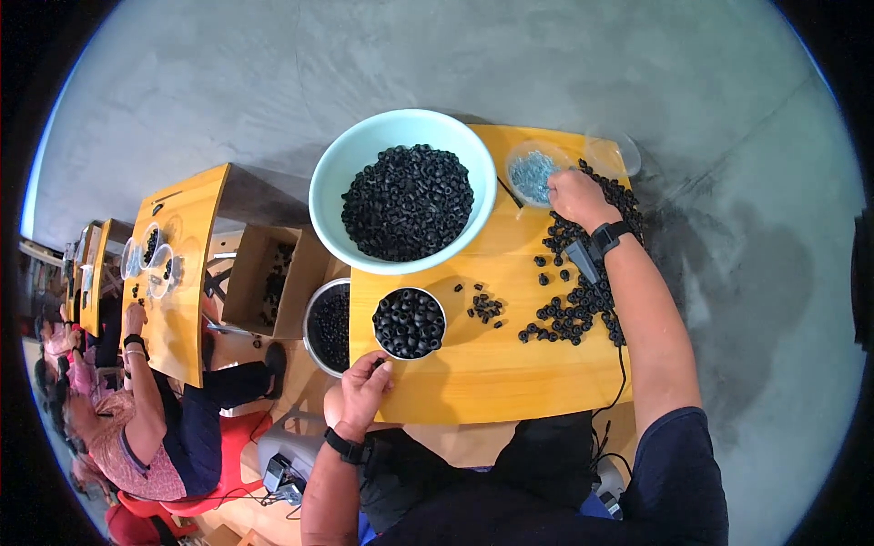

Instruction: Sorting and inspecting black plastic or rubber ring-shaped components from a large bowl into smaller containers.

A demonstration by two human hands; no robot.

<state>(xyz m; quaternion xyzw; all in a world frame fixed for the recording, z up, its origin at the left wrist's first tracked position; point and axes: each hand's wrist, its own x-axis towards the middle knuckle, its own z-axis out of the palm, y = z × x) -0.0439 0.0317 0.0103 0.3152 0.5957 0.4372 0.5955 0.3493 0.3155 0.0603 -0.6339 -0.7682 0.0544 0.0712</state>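
My left hand (362,393) is closed at the table's near left edge, its thumb and fingertips pinching a small black part (378,363). Just beyond it stands a round metal bowl (443,314) heaped with rounded black pieces (408,323). At the far right, my right hand (580,197) reaches over the rim of a clear plastic tub (517,152) of small bluish transparent bits (532,176). Its fingers are curled together, and whatever is between them is hidden. Loose black knob-like parts (569,318) are spread below and beside that hand, around a grey oblong device (583,261).
A large pale-blue basin (328,196) full of black parts overhangs the yellow table's (482,382) far left corner. Smaller black pieces (485,307) lie mid-table. Left are a metal pot (309,341), a cardboard box (238,282) and a person (137,428) at another table. A cable (622,382) hangs right.
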